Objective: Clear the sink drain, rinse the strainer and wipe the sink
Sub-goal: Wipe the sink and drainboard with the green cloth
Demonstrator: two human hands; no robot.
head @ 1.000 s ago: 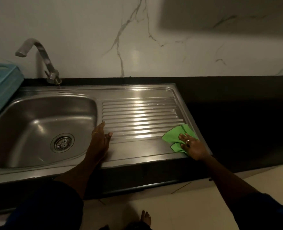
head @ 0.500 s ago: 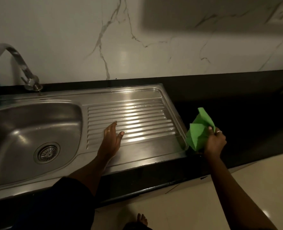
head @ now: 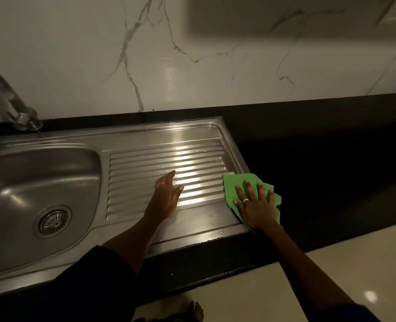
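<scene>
Stainless-steel sink (head: 146, 135) set in a black countertop (head: 320, 163). A green cloth (head: 235, 184) is pressed flat under the spread right hand (head: 256, 206) at the drainboard's right edge. The left hand (head: 165, 197) is rested on the ribbed drainboard (head: 146, 166). The strainer (head: 53, 221) is seated in the basin drain.

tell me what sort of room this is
Most likely a home kitchen: a stainless steel sink with a ribbed drainboard is set into a dark countertop below a marble-look wall, with a tap behind the basin.
</scene>
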